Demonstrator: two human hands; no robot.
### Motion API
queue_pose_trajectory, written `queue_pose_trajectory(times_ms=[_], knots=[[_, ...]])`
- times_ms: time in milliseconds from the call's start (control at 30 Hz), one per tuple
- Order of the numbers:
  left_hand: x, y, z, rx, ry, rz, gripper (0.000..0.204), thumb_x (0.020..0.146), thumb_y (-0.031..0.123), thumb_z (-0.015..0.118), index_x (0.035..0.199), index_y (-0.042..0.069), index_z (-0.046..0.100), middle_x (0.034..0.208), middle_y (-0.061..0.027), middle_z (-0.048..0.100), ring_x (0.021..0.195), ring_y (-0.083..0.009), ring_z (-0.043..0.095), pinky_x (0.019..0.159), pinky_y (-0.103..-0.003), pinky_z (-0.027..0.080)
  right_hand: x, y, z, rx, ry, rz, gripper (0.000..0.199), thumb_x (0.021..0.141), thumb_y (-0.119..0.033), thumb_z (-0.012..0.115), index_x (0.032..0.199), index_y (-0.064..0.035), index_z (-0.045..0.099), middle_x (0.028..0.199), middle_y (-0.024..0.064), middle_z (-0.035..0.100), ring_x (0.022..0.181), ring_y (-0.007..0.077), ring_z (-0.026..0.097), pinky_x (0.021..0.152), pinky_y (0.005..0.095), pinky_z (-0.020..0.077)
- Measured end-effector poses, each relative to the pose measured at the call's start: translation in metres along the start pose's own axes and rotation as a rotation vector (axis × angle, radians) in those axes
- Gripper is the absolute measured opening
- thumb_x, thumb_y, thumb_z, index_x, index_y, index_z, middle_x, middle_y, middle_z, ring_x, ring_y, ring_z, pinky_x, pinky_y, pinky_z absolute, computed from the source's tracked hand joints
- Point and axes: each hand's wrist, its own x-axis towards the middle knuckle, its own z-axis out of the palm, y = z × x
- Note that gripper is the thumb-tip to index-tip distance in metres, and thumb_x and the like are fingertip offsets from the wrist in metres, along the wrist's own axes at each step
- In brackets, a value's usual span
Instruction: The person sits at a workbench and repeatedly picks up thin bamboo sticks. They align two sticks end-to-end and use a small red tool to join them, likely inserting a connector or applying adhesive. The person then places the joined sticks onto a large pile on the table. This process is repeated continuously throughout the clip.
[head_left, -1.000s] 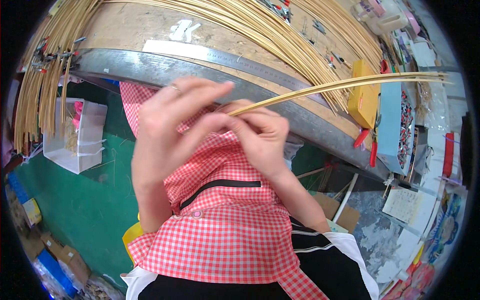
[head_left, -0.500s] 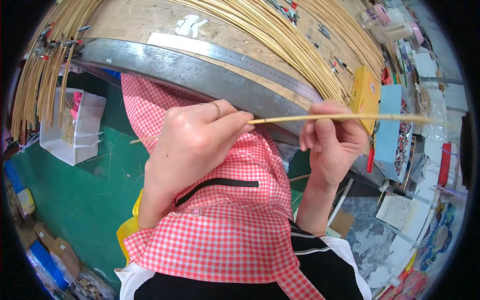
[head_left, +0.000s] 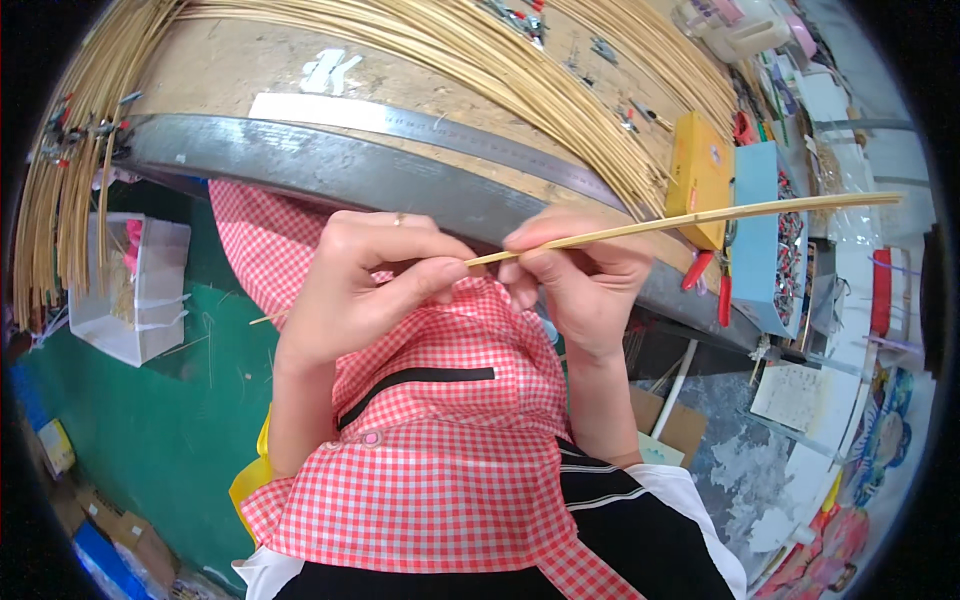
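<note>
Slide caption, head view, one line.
Left hand and right hand pinch thin bamboo strips at a metal-edged workbench bearing a ruler.

My left hand (head_left: 365,275) can pass toward the white bin (head_left: 165,265); ahead, the metal bench edge (head_left: 300,155) blocks me, rightward the yellow box (head_left: 698,165).

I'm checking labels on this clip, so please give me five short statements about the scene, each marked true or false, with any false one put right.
1. The left hand and right hand both grip the same slender tan sticks. True.
2. The person wears a plain blue apron. False: the apron is red-and-white checked.
3. A long metal ruler lies on the table. True.
4. The yellow box is at the picture's left. False: the yellow box is at the right.
5. A ring is worn on the right hand. False: the ring is on the left.
</note>
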Motion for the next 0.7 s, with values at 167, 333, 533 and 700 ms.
queue_pose_trajectory(times_ms=[167,333,533,700], knots=[[-0.001,-0.006,-0.001,0.005,0.121,0.011,0.007,0.08,0.0,0.065,0.084,-0.003,0.07,0.065,-0.008,0.063,0.057,-0.0114,0.058,0.052,-0.024,0.043,0.029,-0.007,-0.04,-0.349,-0.163,0.111,0.018,0.08,0.007,0.063,0.096,0.0037,0.069,0.084,0.0113,0.067,0.063,0.0131,0.062,0.055,0.023,0.0521],[0.001,-0.011,-0.007,0.004,0.215,-0.002,0.008,0.082,-0.001,0.065,0.086,-0.004,0.07,0.065,-0.006,0.062,0.057,-0.009,0.056,0.05,-0.021,0.043,0.087,0.005,-0.133,-1.408,0.274,-0.029,0.021,0.083,-0.011,0.061,0.096,0.0037,0.068,0.077,0.0209,0.066,0.067,0.0297,0.064,0.062,0.0374,0.0489],[0.002,-0.014,-0.009,0.043,0.237,0.003,0.008,0.083,0.001,0.065,0.087,-0.004,0.07,0.064,-0.0059,0.061,0.056,-0.0091,0.056,0.049,-0.022,0.043,0.118,0.021,-0.174,-1.396,0.196,0.17,0.017,0.08,-0.01,0.061,0.089,0.0026,0.069,0.081,0.0226,0.065,0.078,0.0343,0.064,0.07,0.0399,0.0489],[0.003,-0.01,-0.009,0.102,0.247,0.008,0.008,0.083,0.002,0.064,0.087,-0.002,0.07,0.064,-0.0052,0.061,0.056,-0.009,0.055,0.049,-0.022,0.042,0.121,0.021,-0.188,-1.155,0.379,0.123,0.017,0.084,-0.004,0.058,0.096,0.0054,0.066,0.079,0.0164,0.066,0.072,0.0219,0.065,0.066,0.0308,0.0506]])
